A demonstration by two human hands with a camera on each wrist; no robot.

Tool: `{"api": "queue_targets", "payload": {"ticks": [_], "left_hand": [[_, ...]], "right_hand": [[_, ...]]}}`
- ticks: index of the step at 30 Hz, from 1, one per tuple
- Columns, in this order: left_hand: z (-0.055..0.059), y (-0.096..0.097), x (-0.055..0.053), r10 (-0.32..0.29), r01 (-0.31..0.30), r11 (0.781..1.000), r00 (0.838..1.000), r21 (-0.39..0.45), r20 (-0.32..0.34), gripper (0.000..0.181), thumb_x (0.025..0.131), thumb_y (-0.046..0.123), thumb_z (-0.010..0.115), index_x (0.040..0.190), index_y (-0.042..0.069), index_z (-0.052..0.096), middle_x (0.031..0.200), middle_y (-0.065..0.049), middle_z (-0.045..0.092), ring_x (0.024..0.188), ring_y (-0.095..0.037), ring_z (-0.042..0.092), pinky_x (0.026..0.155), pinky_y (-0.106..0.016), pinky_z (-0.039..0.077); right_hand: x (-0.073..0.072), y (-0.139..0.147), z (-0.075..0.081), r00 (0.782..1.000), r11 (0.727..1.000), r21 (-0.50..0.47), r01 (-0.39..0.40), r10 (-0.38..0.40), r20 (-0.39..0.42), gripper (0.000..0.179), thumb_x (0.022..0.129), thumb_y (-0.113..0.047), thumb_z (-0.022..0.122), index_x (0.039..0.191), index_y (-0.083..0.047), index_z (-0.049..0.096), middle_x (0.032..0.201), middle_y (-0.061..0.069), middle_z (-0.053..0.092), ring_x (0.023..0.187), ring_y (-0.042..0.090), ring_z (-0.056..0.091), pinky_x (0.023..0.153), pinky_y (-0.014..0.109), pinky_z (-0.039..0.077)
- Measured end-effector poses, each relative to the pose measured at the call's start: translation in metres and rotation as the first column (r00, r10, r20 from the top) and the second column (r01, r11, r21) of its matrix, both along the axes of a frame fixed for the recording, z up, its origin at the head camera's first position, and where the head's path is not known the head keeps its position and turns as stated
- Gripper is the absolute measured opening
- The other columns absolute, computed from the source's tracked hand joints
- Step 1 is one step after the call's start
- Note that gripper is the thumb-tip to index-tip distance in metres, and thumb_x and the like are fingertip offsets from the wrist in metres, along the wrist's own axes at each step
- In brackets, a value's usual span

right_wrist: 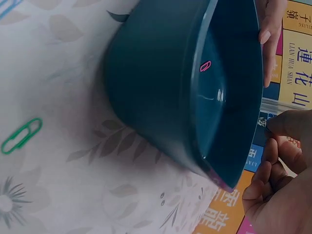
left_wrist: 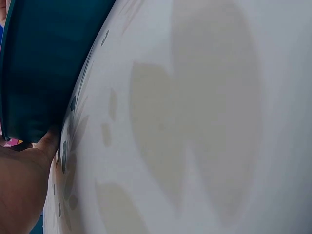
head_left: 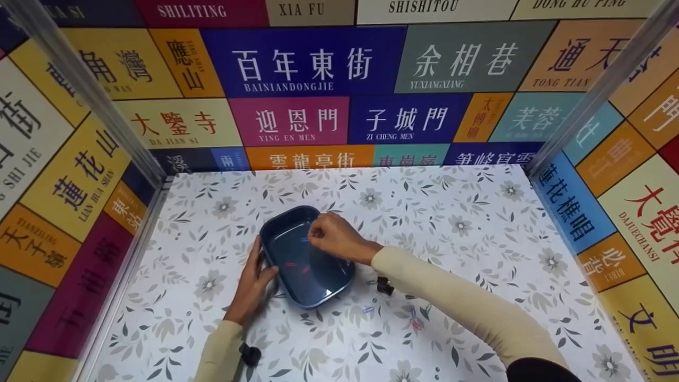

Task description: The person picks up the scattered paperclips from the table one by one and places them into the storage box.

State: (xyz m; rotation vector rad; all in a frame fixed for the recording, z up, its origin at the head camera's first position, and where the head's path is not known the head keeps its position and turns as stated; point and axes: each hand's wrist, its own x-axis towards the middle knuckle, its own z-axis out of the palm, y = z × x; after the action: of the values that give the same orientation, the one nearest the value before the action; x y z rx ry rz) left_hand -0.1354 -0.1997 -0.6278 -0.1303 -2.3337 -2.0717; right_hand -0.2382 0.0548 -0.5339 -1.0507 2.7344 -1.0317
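Observation:
In the head view a dark blue, deep rectangular dish (head_left: pixel 289 254) stands on the table, with pink paper clips (head_left: pixel 305 269) on its bottom. My left hand (head_left: pixel 253 286) holds the dish by its left side, the fingers along the outer wall and the thumb at the near corner. Above the dish's right part is my right hand (head_left: pixel 335 237), thumb and index finger pinched together. A small blue paper clip (head_left: pixel 304 240) shows at those fingertips, largely hidden in the right wrist view. There, a pink paper clip (right_wrist: pixel 205 66) lies inside the dish.
Right of the dish several loose paper clips lie on the flower-patterned tabletop (head_left: pixel 212 239), among them a green paper clip (right_wrist: pixel 22 136) and a pink paper clip (head_left: pixel 415 323), partly beneath the right forearm. Sign-covered panels (head_left: pixel 302 63) enclose the table at the back and sides.

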Motion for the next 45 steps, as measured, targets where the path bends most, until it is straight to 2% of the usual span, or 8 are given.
{"api": "queue_targets", "payload": {"ticks": [15, 21, 27, 32, 35, 41, 43, 45], "left_hand": [[0.001, -0.001, -0.002, 0.0, 0.0, 1.0, 1.0, -0.013, -0.023, 0.088, 0.11, 0.005, 0.063, 0.178, 0.008, 0.009, 0.184, -0.018, 0.006, 0.167, -0.047, 0.014, 0.133, -0.057, 0.021], [0.003, -0.001, -0.003, 0.004, -0.004, 1.0, 1.0, -0.018, -0.005, 0.088, 0.109, 0.005, 0.063, 0.178, 0.008, 0.009, 0.184, -0.017, 0.006, 0.167, -0.046, 0.015, 0.132, -0.057, 0.024], [0.005, 0.001, -0.004, -0.001, 0.001, 1.0, 1.0, -0.005, -0.001, 0.088, 0.109, 0.003, 0.062, 0.178, 0.008, 0.008, 0.184, -0.017, 0.005, 0.167, -0.046, 0.014, 0.132, -0.057, 0.023], [0.004, 0.002, -0.003, -0.003, 0.004, 1.0, 1.0, -0.014, 0.015, 0.087, 0.111, 0.007, 0.061, 0.179, 0.011, 0.007, 0.185, -0.015, 0.004, 0.168, -0.044, 0.012, 0.133, -0.058, 0.023], [0.004, 0.001, -0.002, 0.003, -0.003, 1.0, 1.0, -0.021, 0.024, 0.088, 0.111, 0.011, 0.062, 0.179, 0.012, 0.007, 0.185, -0.012, 0.003, 0.169, -0.041, 0.012, 0.133, -0.056, 0.024], [0.003, 0.0, 0.001, 0.007, -0.007, 1.0, 1.0, -0.02, 0.026, 0.089, 0.11, 0.012, 0.064, 0.179, 0.013, 0.007, 0.185, -0.011, 0.004, 0.169, -0.041, 0.012, 0.133, -0.055, 0.023], [0.002, 0.0, 0.001, 0.006, -0.005, 1.0, 1.0, -0.024, 0.03, 0.089, 0.11, 0.012, 0.063, 0.179, 0.013, 0.007, 0.185, -0.012, 0.004, 0.168, -0.042, 0.012, 0.133, -0.056, 0.022], [0.002, 0.0, 0.001, 0.005, -0.004, 1.0, 1.0, -0.019, 0.026, 0.088, 0.11, 0.011, 0.063, 0.179, 0.013, 0.007, 0.185, -0.012, 0.004, 0.168, -0.043, 0.013, 0.134, -0.056, 0.022]], "right_hand": [[-0.005, -0.027, 0.0, 0.998, 0.998, 0.028, -0.059, 0.06, -0.003, 0.007, 0.092, -0.005, 0.078, 0.093, -0.003, 0.084, 0.091, 0.011, 0.073, 0.089, 0.027, 0.067, 0.085, 0.039, 0.056], [-0.007, -0.037, 0.0, 0.997, 0.997, 0.029, -0.075, 0.076, -0.023, 0.008, 0.091, -0.005, 0.078, 0.092, -0.003, 0.085, 0.092, 0.011, 0.076, 0.089, 0.026, 0.07, 0.084, 0.037, 0.058], [-0.013, -0.045, 0.002, 0.995, 0.994, 0.047, -0.096, 0.097, -0.021, 0.007, 0.091, -0.005, 0.078, 0.088, -0.005, 0.084, 0.087, 0.006, 0.078, 0.085, 0.019, 0.07, 0.081, 0.032, 0.058], [-0.018, -0.049, -0.001, 0.991, 0.99, 0.051, -0.129, 0.127, 0.042, 0.009, 0.093, -0.006, 0.076, 0.087, -0.006, 0.083, 0.081, 0.002, 0.076, 0.076, 0.012, 0.065, 0.073, 0.026, 0.055], [-0.026, -0.052, -0.014, 0.986, 0.987, 0.04, -0.159, 0.156, 0.065, 0.01, 0.093, -0.009, 0.076, 0.088, -0.01, 0.083, 0.081, -0.004, 0.076, 0.076, 0.008, 0.066, 0.073, 0.023, 0.055], [-0.046, -0.063, -0.054, 0.977, 0.979, 0.017, -0.203, 0.201, 0.075, 0.01, 0.092, -0.012, 0.076, 0.084, -0.013, 0.082, 0.076, -0.011, 0.072, 0.07, 0.002, 0.063, 0.068, 0.018, 0.052], [-0.047, -0.065, -0.06, 0.975, 0.977, 0.017, -0.213, 0.212, 0.063, 0.011, 0.091, -0.012, 0.075, 0.083, -0.015, 0.082, 0.076, -0.012, 0.072, 0.068, 0.002, 0.063, 0.066, 0.019, 0.052], [-0.043, -0.066, -0.055, 0.974, 0.976, 0.018, -0.219, 0.218, 0.066, 0.01, 0.09, -0.011, 0.075, 0.083, -0.014, 0.082, 0.076, -0.011, 0.073, 0.067, 0.003, 0.063, 0.066, 0.02, 0.053]]}}
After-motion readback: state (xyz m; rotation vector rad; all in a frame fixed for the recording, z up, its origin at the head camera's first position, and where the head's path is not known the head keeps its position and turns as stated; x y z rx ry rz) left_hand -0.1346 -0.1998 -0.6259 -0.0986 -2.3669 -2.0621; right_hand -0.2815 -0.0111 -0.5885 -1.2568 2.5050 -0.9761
